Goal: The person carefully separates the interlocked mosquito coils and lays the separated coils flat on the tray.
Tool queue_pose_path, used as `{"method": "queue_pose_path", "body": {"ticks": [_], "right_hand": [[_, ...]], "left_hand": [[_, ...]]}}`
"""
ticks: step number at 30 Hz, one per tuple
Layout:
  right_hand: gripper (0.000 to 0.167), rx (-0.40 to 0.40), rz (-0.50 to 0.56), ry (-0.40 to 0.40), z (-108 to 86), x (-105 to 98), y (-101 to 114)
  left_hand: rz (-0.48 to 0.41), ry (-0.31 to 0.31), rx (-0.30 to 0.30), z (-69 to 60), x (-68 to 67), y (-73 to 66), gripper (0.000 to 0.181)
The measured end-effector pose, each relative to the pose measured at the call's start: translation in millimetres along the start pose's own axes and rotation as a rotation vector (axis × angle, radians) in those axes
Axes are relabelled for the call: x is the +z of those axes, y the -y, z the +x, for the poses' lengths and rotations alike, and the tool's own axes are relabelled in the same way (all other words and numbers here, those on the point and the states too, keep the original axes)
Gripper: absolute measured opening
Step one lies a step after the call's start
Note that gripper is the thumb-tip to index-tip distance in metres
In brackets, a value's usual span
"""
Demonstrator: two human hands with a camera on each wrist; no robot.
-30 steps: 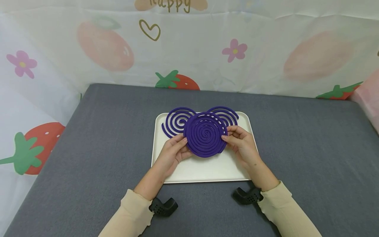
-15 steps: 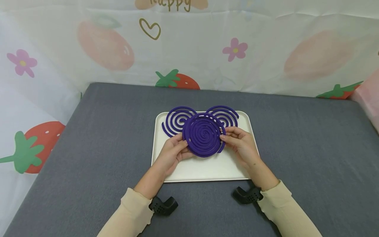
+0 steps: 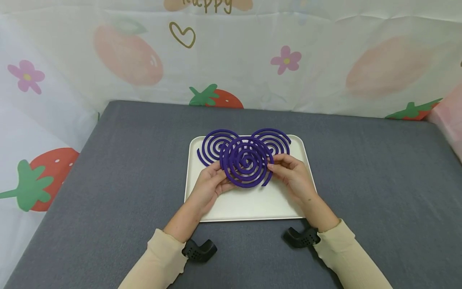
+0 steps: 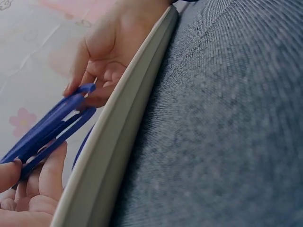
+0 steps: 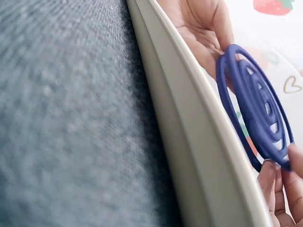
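A purple mosquito coil (image 3: 247, 162), spiral-shaped, is held tilted above a white tray (image 3: 249, 206). Its rings stand apart in layers, apparently two interlaced coils partly separated; in the left wrist view these layers show as blue bands (image 4: 45, 127) with a gap between. My left hand (image 3: 209, 186) pinches the left edge between thumb and fingers. On the opposite edge, my right hand (image 3: 294, 176) pinches with thumb and forefinger. Behind the held piece, a loose coil (image 3: 221, 147) lies at the tray's far left and another coil (image 3: 271, 151) at its far right, both partly covered.
Grey cloth (image 3: 144, 168) covers the table around the tray. A printed curtain (image 3: 231, 52) with strawberries and flowers hangs along the back and left. A black wrist device (image 3: 199, 251) sits below each hand.
The held coil has gone from a dense disc to open spirals with visible gaps, its layers drawing apart and shifting slightly left. Both hands keep nearly the same place.
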State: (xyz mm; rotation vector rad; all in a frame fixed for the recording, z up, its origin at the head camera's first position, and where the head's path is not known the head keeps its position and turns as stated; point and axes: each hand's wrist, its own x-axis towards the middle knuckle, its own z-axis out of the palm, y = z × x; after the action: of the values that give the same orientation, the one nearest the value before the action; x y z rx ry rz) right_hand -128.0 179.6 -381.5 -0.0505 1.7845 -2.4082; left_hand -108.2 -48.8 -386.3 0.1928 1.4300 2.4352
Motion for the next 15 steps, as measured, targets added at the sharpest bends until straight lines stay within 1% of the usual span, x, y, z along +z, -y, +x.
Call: {"method": "queue_pose_path", "body": {"ticks": [5,9,15], "right_hand": [[0.021,-0.006,-0.047,0.004,0.4,0.7,-1.3],[0.025,0.003,-0.045,-0.012,0.9,1.3,-0.9],[0.031,0.011,-0.025,-0.024,0.4,1.6,0.7]], "left_hand": [[-0.026,-0.008,0.000,0.7,0.0,0.3,0.042],[-0.017,-0.010,-0.004,0.8,-0.3,0.3,0.041],[-0.020,-0.046,-0.002,0.4,-0.1,-0.6,0.039]]}}
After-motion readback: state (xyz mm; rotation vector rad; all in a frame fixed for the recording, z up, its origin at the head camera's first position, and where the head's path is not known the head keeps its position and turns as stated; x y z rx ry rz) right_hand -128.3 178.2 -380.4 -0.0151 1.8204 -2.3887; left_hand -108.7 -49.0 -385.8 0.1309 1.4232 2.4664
